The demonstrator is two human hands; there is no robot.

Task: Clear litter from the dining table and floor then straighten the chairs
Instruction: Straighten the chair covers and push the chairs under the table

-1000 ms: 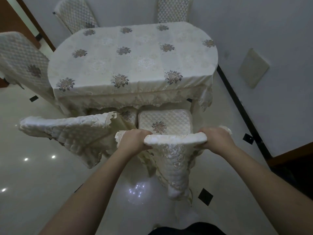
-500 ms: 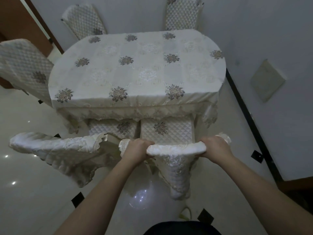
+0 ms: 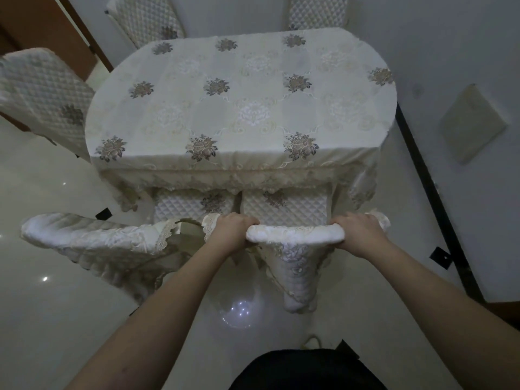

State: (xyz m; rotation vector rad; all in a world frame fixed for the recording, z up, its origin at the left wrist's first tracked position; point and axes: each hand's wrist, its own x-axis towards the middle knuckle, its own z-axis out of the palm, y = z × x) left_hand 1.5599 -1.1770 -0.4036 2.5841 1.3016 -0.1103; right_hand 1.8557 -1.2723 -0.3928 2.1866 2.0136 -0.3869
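Note:
The dining table (image 3: 242,108) wears a cream cloth with flower motifs, and nothing lies on top of it. In front of me stands a chair in a quilted cream cover (image 3: 295,237). My left hand (image 3: 233,230) grips the left end of its top rail and my right hand (image 3: 357,232) grips the right end. Its seat (image 3: 284,209) reaches partly under the table's front edge. A second covered chair (image 3: 92,240) stands to its left, turned askew, with its seat (image 3: 191,205) also partly under the table.
Another covered chair (image 3: 45,97) is at the table's left end, and two more stand at the far side (image 3: 146,21) (image 3: 315,12). A white wall with a dark skirting strip (image 3: 430,192) runs close along the right. The floor (image 3: 56,319) is glossy pale tile.
The chair I hold has slid forward, so its seat sits further under the table. I have stepped closer to the table. Both hands keep the same grip on the top rail.

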